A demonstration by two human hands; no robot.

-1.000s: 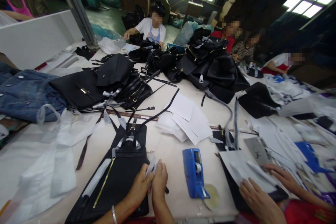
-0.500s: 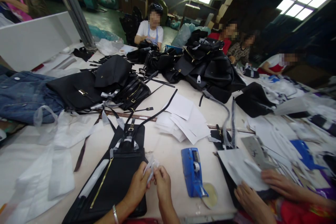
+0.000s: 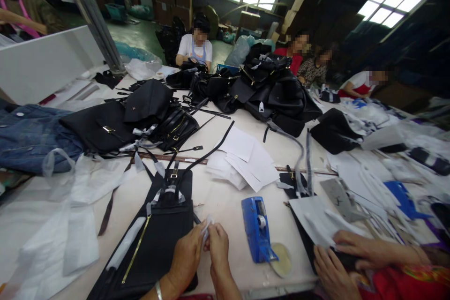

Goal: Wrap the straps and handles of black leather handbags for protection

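My left hand (image 3: 187,252) and my right hand (image 3: 218,243) are close together, fingertips pinched on a small piece of whitish, see-through wrapping (image 3: 207,224). A short dark strap end seems to run in under the left fingers; its link to the wrapping is hidden. Left of my hands, and partly under the left one, lies a black backpack (image 3: 158,236) with a gold diagonal zip. White wrapping (image 3: 127,243) covers its side strap, and more is bunched near the buckle at its top. To the right of my hands stands a blue tape dispenser (image 3: 253,229), apart from them.
White paper sheets (image 3: 246,157) lie beyond the dispenser. Black bags are heaped at the back (image 3: 274,89) and left (image 3: 101,124). Wrapping sheets (image 3: 63,234) spread at the left. A co-worker's hands (image 3: 348,255) work at right on a black bag with white paper (image 3: 312,220).
My hands have drawn closer together, and less of the wrapping shows between them. The co-worker's hand at right has shifted left and down over the bag. The view has shifted slightly.
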